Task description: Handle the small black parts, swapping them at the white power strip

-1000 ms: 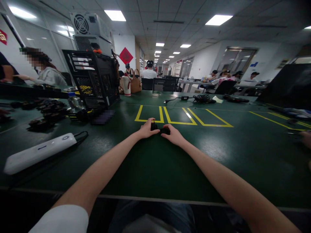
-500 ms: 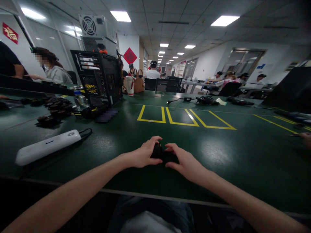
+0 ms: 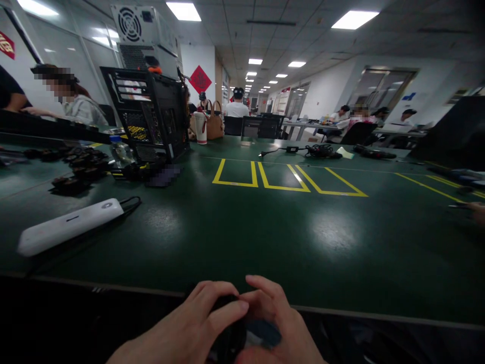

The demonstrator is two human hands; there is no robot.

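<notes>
Two hands, both mine, are closed together low in the view, just off the near edge of the green worktop (image 3: 242, 242) and close to my body. My left hand (image 3: 178, 328) is curled round a small black part (image 3: 227, 341), with the forefinger laid across its top. My right hand (image 3: 280, 323) comes in from the other side with the fingers bent over, and its fingertips meet those of the left. So both hands are pinching the same piece, neither one spread.

The part sits between the two palms, touching both and no nearer one than the other. It is not resting on the worktop. Fingers cover most of it and only a dark strip shows in the gap. That strip seems to run up and down, away from me, but I cannot tell its true long axis or which end points where.

Further out, a white power strip (image 3: 68, 225) lies at a slant to my left, well apart from my hands. Beyond it are a heap of small dark pieces (image 3: 76, 169) and an open black computer case (image 3: 151, 119). Straight ahead, three yellow boxes (image 3: 265, 177) are marked on the surface, with a coiled cable (image 3: 320, 150) behind them. Someone else's hand (image 3: 478, 212) shows at the far right edge.
</notes>
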